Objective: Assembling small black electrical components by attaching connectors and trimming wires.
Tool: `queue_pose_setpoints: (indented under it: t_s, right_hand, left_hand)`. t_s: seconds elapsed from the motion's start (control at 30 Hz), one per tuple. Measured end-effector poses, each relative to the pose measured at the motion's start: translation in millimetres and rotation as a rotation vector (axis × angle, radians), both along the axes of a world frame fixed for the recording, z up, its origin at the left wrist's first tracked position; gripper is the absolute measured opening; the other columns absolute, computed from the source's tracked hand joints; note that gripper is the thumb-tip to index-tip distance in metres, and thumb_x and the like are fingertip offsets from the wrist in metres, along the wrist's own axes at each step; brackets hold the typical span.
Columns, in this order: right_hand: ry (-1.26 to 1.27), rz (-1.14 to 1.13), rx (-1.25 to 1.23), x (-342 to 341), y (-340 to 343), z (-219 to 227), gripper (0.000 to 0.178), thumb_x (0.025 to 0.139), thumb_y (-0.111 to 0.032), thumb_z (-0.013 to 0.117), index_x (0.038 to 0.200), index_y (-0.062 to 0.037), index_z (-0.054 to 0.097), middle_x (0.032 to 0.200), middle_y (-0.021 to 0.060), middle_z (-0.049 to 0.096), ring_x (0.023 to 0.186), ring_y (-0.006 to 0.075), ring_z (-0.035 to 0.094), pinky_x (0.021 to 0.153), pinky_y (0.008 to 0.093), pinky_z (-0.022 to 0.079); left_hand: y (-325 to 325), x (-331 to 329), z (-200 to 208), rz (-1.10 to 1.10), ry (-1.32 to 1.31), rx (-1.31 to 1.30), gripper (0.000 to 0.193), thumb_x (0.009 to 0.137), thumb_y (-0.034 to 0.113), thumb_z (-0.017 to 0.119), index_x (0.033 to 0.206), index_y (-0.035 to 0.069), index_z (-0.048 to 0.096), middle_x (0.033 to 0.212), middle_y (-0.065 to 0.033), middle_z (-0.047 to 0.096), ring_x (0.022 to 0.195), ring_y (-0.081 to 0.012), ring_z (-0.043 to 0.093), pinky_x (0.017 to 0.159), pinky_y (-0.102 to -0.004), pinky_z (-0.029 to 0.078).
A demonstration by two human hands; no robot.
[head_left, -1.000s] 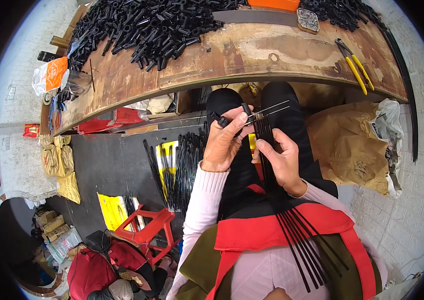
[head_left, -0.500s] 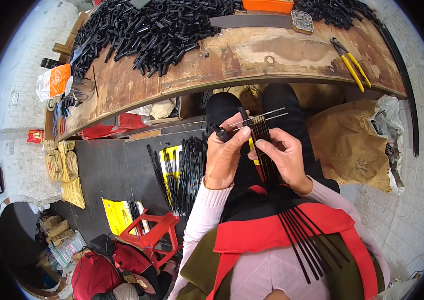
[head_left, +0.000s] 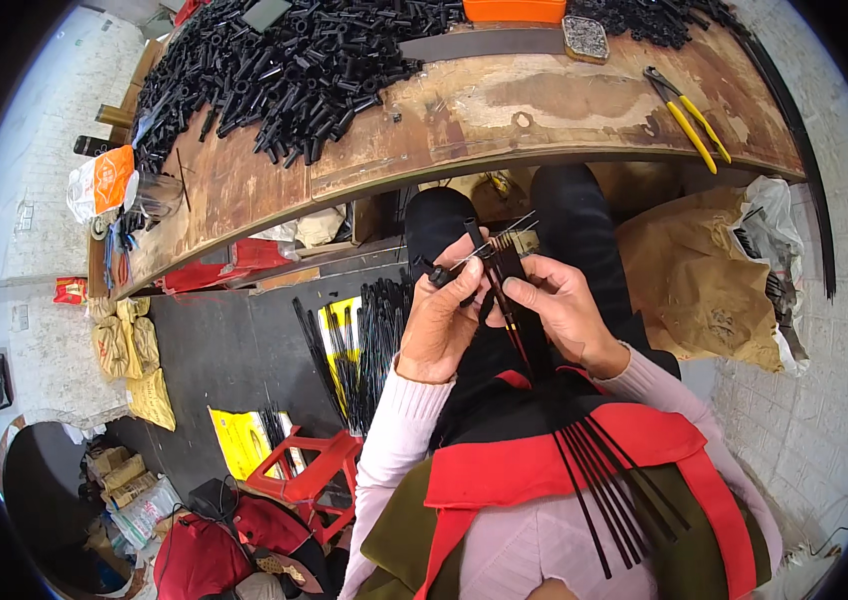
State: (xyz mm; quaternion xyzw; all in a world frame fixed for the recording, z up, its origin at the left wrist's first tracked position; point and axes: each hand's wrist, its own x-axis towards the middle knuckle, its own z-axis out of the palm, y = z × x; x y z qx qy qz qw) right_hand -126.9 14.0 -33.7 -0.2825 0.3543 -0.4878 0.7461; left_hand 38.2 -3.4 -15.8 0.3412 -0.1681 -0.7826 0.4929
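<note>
My left hand (head_left: 436, 330) is closed around short black plastic tubes (head_left: 473, 236), with thumb and fingers pinching near thin silver wires (head_left: 516, 226). Those wires slant up to the right, across the upper ends of a bundle of thin black rods (head_left: 536, 350). My right hand (head_left: 566, 312) grips the bundle from the right side, its thumb lying over the rods. Their lower ends (head_left: 612, 490) fan out over my red apron (head_left: 494, 470). Both hands are close together above my lap. How the wires meet the tubes and rod tips is too small to tell.
On the wooden table (head_left: 344, 165) ahead lie a heap of black tubes (head_left: 284, 80), yellow-handled pliers (head_left: 691, 136), a small tin (head_left: 585, 40) and an orange container (head_left: 514, 10). Right stands a brown paper bag (head_left: 684, 290); left are black rods (head_left: 384, 340) and a red stool (head_left: 314, 485).
The silver wires now slant more steeply and reach less far right. My left hand has dropped slightly and turned. My right hand still grips the rods; the view has shifted a little.
</note>
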Motion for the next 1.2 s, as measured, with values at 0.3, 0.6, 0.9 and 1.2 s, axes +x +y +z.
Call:
queue_pose_setpoints:
  t_s: [0.3, 0.6, 0.9, 1.2]
  right_hand:
    - [-0.099, 0.080, 0.064, -4.4, -3.3, -3.0, 0.017, 0.093, -0.010, 0.066, 0.103, 0.0036, 0.062, 0.089, 0.0061, 0.067, 0.075, 0.0119, 0.065, 0.070, 0.0244, 0.052]
    - [-0.065, 0.065, 0.001, -8.6, 0.1, 2.2, 0.019, 0.094, -0.011, 0.065, 0.108, 0.0016, 0.063, 0.095, 0.0045, 0.065, 0.087, 0.0104, 0.061, 0.080, 0.0245, 0.049]
    - [-0.109, 0.151, 0.012, -11.7, -4.7, -7.4, 0.028, 0.097, -0.011, 0.059, 0.120, 0.0031, 0.055, 0.101, 0.0083, 0.064, 0.088, 0.0166, 0.065, 0.084, 0.0363, 0.058]
    - [-0.049, 0.172, -0.071, -5.2, -4.4, 12.0, 0.024, 0.100, -0.010, 0.052, 0.121, 0.0019, 0.053, 0.096, 0.0068, 0.058, 0.086, 0.0140, 0.060, 0.087, 0.0424, 0.057]
  left_hand:
    - [1.9, 0.0, -6.2, 0.043, 0.017, 0.010, 0.034, 0.094, 0.009, 0.063, 0.127, 0.006, 0.059, 0.115, -0.0050, 0.067, 0.098, -0.0123, 0.063, 0.085, -0.0255, 0.051]
    - [-0.4, 5.1, -24.4, -0.179, -0.022, -0.046, 0.046, 0.101, 0.032, 0.052, 0.135, 0.001, 0.047, 0.133, -0.0091, 0.056, 0.104, -0.0133, 0.061, 0.079, -0.0244, 0.053]
    - [1.7, -0.6, -15.0, -0.201, -0.090, -0.071, 0.046, 0.101, 0.031, 0.051, 0.137, 0.003, 0.046, 0.134, -0.0101, 0.055, 0.108, -0.0149, 0.059, 0.080, -0.0244, 0.050]
    - [-72.7, -8.1, 54.2, -0.222, -0.551, -0.510, 0.046, 0.101, 0.034, 0.052, 0.131, 0.000, 0.054, 0.132, -0.0133, 0.059, 0.124, -0.0212, 0.052, 0.108, -0.0362, 0.036]
